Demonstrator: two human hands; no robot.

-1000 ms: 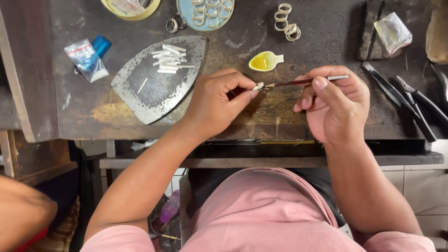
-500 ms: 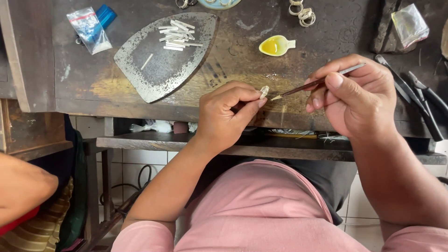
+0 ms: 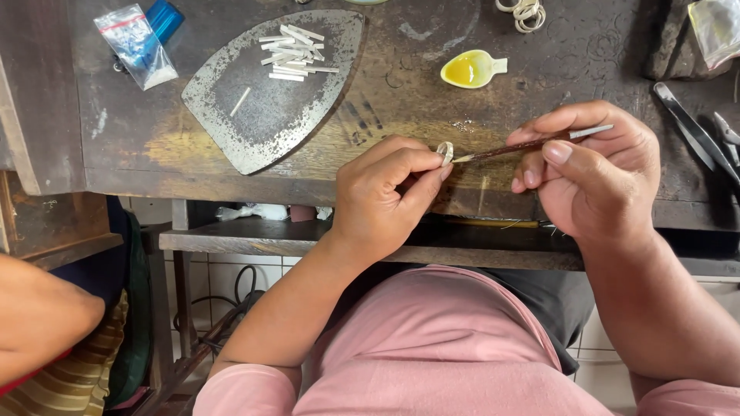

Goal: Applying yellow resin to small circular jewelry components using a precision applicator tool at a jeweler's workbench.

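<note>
Left hand [image 3: 385, 196] pinches a small ring [image 3: 445, 152], right hand [image 3: 593, 173] grips a thin brush [image 3: 515, 147] touching it; coating underway, unfinished.

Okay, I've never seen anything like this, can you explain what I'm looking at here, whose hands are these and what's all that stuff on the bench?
This is one view, from a camera worn on a person's head, looking down at their own two hands and lap. The left hand pinches a small pale ring between its fingertips. The right hand holds a thin brush, its tip touching the ring. They work over a worn wooden bench. On it lie an iron-shaped metal plate carrying small white strips, a tiny yellow spoon-shaped dish of liquid, a small plastic bag, more rings and metal tweezers. The arm at lower left belongs to someone else.
</note>
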